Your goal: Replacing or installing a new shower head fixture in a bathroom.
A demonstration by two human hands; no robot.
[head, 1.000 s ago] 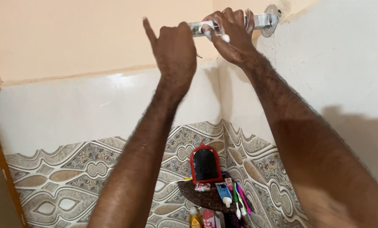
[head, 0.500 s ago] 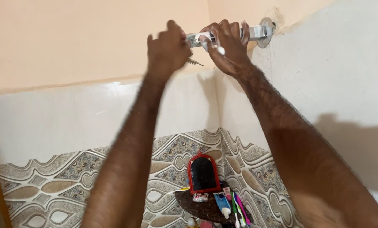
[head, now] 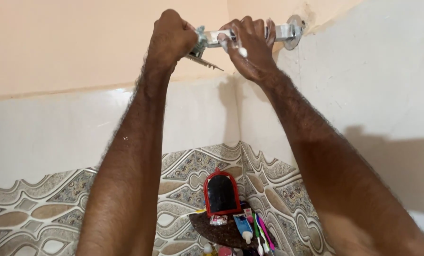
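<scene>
High on the wall, the chrome shower arm (head: 280,33) is gripped by the right hand (head: 250,45). The shower head (head: 200,50) is clasped by the left hand (head: 171,38). Stiff and likely slippery, it is best held at the joint.

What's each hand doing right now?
Left hand: closed on the flat metal shower head.
Right hand: closed around the chrome shower arm pipe.

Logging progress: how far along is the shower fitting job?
Done: shower arm sits in its wall flange. In hand: right hand steadies the arm, left hand grips the shower head at its joint. Left: head hangs tilted; whether the joint is tight cannot be told.
</scene>
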